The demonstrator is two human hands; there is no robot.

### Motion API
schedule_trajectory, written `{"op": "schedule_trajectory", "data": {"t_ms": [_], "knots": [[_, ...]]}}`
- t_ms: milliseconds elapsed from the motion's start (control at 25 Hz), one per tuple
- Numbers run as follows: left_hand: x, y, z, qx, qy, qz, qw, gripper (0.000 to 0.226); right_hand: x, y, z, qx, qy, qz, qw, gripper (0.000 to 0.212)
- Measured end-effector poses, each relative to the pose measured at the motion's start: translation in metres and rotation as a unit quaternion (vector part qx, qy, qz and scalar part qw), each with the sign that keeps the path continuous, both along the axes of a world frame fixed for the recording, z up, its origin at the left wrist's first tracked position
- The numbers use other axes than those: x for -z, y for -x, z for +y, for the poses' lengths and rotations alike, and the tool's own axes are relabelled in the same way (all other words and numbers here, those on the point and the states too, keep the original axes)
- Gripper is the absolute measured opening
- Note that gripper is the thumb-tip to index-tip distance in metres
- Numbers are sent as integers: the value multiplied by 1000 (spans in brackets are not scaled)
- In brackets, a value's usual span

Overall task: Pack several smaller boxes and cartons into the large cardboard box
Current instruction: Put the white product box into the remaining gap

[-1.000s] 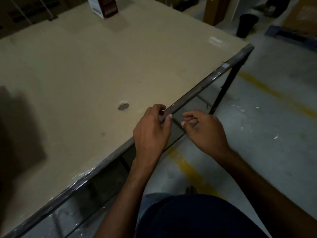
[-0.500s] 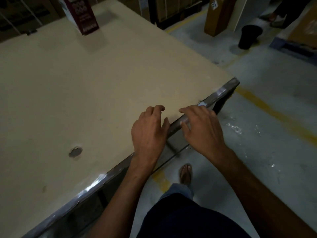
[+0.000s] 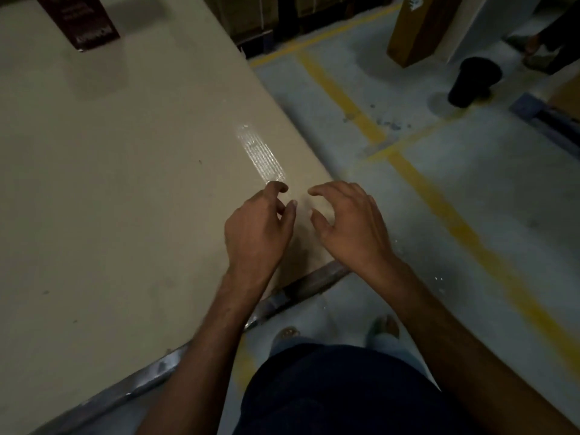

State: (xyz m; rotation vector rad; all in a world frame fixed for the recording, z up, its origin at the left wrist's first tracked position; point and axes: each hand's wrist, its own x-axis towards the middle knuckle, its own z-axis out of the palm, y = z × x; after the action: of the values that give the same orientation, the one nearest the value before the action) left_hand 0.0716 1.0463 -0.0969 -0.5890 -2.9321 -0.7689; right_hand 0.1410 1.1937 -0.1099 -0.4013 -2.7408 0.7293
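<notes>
grip released on both sides: left hand and right hand hover with loosely curled fingers, holding nothing, over the table corner beside a shiny tape strip. maroon carton stands at the table's far end, well apart. floor with yellow lines runs along the right edge.

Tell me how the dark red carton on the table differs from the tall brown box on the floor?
The dark red carton sits on the far side of the table; the tall brown box stands on the floor beyond the table. The dark red carton bears pale lettering; the tall brown box looks mostly plain. Both are cut off by the picture's top edge, and neither is being touched.
</notes>
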Motion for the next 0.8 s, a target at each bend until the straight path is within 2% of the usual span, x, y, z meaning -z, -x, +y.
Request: {"op": "schedule_trajectory", "data": {"t_ms": [160,280,400,520,680,800], "knots": [[15,13,80,-98,10,8,995,33,19,40,89,-115,27,-11,993,37],[22,9,138,-173,29,23,984,42,22,63,156,-210,1,-13,978,39],[19,1,185,-242,99,63,963,54,16,82,208,-264,-37,34,963,38],[9,8,226,-288,124,99,944,61,13,113,243,-313,-55,93,943,38],[3,35,254,-333,122,108,929,57,13,164,265,-347,-42,101,932,41],[6,63,266,-378,58,86,920,54,12,204,269,-374,-13,96,922,42]]}}
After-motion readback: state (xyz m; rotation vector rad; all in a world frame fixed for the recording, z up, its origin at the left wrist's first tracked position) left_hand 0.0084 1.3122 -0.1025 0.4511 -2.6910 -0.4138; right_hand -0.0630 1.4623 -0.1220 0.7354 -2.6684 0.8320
